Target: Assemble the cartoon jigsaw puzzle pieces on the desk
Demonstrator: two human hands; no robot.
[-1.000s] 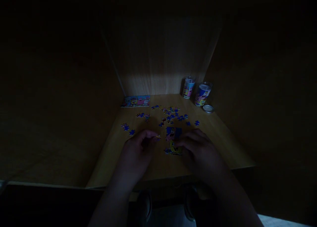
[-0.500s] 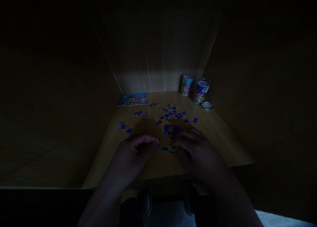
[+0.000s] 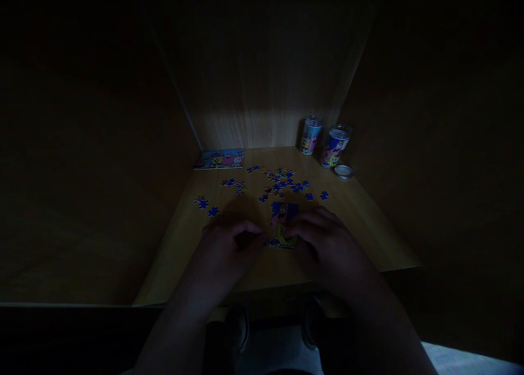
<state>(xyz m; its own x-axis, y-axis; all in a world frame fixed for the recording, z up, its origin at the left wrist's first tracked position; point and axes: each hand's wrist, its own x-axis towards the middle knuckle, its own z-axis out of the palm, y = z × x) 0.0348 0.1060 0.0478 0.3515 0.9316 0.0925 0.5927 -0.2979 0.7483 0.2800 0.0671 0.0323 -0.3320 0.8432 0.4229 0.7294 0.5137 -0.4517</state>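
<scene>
In dim light, a partly assembled jigsaw puzzle (image 3: 280,216) with a cartoon picture lies flat on the wooden desk between my hands. My left hand (image 3: 235,244) is closed in a pinch at the puzzle's lower left edge, on a small puzzle piece (image 3: 265,244) that its fingertips mostly cover. My right hand (image 3: 321,236) has its fingers curled over the right side of the puzzle, gripping it and hiding part of the picture. Just beyond the puzzle lie several loose blue and yellow puzzle pieces (image 3: 282,184), scattered in a heap.
Smaller groups of pieces (image 3: 233,184) lie to the left, with more blue pieces (image 3: 202,202) farther out. A cartoon picture card (image 3: 220,159) lies at the back left. Two cartoon-printed cans (image 3: 311,137) (image 3: 335,147) stand back right, near a round lid (image 3: 343,171). Wooden panels enclose the desk.
My left hand has brought the small piece right, up to the puzzle's lower left edge. My right hand stays on the puzzle. The view has shifted slightly.
</scene>
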